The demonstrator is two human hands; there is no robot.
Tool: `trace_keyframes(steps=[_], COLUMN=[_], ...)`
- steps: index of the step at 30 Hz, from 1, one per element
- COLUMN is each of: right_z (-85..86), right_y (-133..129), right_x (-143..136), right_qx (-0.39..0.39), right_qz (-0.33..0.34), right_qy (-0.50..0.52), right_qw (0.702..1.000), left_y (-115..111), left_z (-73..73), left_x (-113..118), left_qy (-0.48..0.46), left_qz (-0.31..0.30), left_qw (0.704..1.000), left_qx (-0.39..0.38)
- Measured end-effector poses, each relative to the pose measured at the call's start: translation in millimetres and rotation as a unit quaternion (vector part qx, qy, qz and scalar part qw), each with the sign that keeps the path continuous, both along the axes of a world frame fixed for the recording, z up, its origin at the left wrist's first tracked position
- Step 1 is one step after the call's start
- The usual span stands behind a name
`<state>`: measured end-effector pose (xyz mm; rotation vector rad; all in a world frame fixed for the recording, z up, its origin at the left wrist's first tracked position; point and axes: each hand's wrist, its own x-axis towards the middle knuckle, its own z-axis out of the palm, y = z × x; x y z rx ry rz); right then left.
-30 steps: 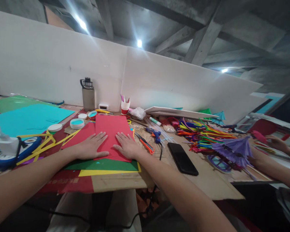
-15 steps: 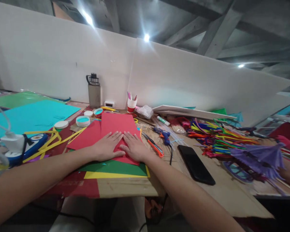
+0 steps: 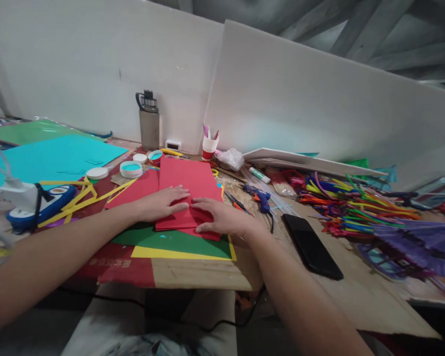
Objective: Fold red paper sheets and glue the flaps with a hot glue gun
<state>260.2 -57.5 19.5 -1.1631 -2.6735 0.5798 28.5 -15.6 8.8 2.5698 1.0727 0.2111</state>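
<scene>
A folded sheet of red paper (image 3: pixel 185 173) lies in front of me on top of other sheets. My left hand (image 3: pixel 162 202) rests on its left part, fingers stretched out and holding nothing. On the right part lies my right hand (image 3: pixel 220 216), fingers apart and slightly bent, also holding nothing. Another red sheet sticks out to the left beneath it. Under these are a green sheet (image 3: pixel 141 238) and a yellow sheet (image 3: pixel 170 253), their near edges showing close to the table's front edge.
Right of the papers are a hot glue gun (image 3: pixel 261 198), a black phone (image 3: pixel 311 246) and many coloured pipe cleaners (image 3: pixel 356 202). Left are yellow paper strips (image 3: pixel 77 200), a blue power strip (image 3: pixel 40 212) and open tubs (image 3: pixel 131 169). A bottle (image 3: pixel 149 123) stands behind.
The view has tilted downward. My hands have drawn slightly apart, the right one shifting right with its fingers more bent. The folded red paper's near edge now shows between them.
</scene>
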Motion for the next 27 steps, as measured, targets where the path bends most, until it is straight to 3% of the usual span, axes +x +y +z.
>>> trace_keyframes(steps=[5,12,22,27], right_z=[-1.5,-1.3,2.8,4.6], right_y=[-0.2,-5.1,-8.2,-11.3], right_x=[-0.5,-2.1,-4.1,-2.2], right_qx=[0.049,0.086,0.100,0.082], right_qz=[0.023,0.060,0.020,0.015], right_qy=[0.008,0.030,-0.015,0.020], right_qw=[0.999,0.994,0.995,0.996], left_y=[-2.9,-4.2,-6.4,-6.7], left_z=[9.7,19.9,31.8,33.3], left_x=[2.1,0.7,-7.3,-10.1], left_qy=[-0.027,-0.060,-0.054,-0.025], left_qz=[-0.056,-0.065,-0.093,-0.117], left_qw=[0.997,0.995,0.992,0.993], left_qx=[-0.035,-0.034,-0.061,-0.021])
